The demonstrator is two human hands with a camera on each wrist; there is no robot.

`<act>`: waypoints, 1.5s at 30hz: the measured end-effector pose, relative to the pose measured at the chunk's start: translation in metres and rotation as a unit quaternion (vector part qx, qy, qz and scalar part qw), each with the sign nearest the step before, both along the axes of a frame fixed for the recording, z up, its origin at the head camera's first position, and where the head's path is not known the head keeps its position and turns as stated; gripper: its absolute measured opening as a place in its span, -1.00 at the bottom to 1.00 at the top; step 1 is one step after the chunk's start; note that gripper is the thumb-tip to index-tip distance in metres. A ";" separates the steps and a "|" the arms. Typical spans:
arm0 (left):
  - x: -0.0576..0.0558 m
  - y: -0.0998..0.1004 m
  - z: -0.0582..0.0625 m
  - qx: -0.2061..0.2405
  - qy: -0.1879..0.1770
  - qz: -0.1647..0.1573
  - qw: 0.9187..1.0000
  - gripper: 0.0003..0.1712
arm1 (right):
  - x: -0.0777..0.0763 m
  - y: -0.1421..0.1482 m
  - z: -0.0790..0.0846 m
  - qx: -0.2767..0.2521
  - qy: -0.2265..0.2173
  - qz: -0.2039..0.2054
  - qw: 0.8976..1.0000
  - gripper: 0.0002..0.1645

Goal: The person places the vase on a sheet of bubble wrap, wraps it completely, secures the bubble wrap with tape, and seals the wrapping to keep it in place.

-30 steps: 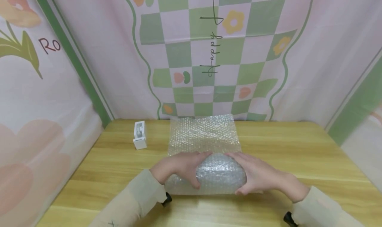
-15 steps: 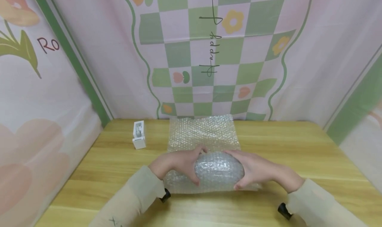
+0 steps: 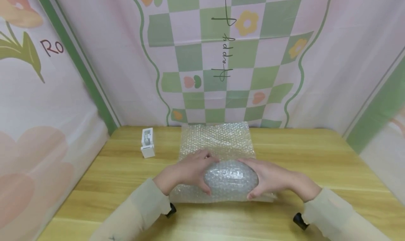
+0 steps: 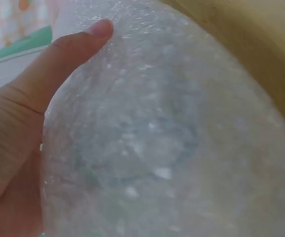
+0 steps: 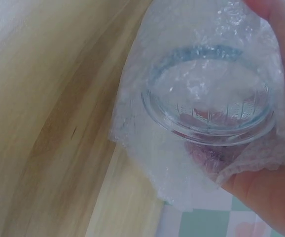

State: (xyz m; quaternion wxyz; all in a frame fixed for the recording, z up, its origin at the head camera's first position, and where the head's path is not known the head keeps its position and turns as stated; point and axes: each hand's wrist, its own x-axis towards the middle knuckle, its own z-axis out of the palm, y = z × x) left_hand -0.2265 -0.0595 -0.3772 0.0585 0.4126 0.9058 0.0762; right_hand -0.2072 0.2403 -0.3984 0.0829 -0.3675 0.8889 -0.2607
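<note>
A ribbed clear glass vessel (image 5: 216,138) lies rolled inside bubble wrap, its round rim showing at the open end in the right wrist view. In the head view the wrapped bundle (image 3: 232,179) rests on its side near the table's middle, with the loose bubble wrap sheet (image 3: 218,140) spread flat behind it. My left hand (image 3: 191,169) holds the left end, thumb on the near side, fingers over the far side. On the right end my right hand (image 3: 272,177) grips in the same way, its thumb along the front. The farther fingertips are partly hidden behind the roll.
A small white box-like object (image 3: 147,142) with a grey part in it stands at the back left of the wooden table (image 3: 316,156). Behind the table hangs a green-and-white checked curtain (image 3: 215,58), close to the sheet's far edge.
The bundle has shifted slightly away from me and to the left, both hands moving with it. My left hand has slid a little left, its fingers changing position over the roll's far side.
</note>
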 end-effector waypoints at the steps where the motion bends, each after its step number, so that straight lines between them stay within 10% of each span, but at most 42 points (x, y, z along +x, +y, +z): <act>1: 0.000 0.000 0.000 -0.001 0.003 0.000 1.000 0.25 | -0.001 0.000 0.000 0.000 -0.003 0.000 1.000 0.38; 12: 0.010 -0.001 0.009 0.013 -0.006 0.009 1.000 0.02 | -0.008 0.003 0.000 -0.018 -0.049 -0.004 0.999 0.39; 29: 0.022 0.006 -0.003 -0.032 0.048 0.024 0.998 0.58 | -0.026 0.008 -0.003 -0.069 -0.159 0.029 0.984 0.21; 45: 0.017 0.006 -0.008 -0.038 0.011 -0.002 0.999 0.70 | -0.018 0.010 0.003 -0.055 -0.176 0.025 0.982 0.34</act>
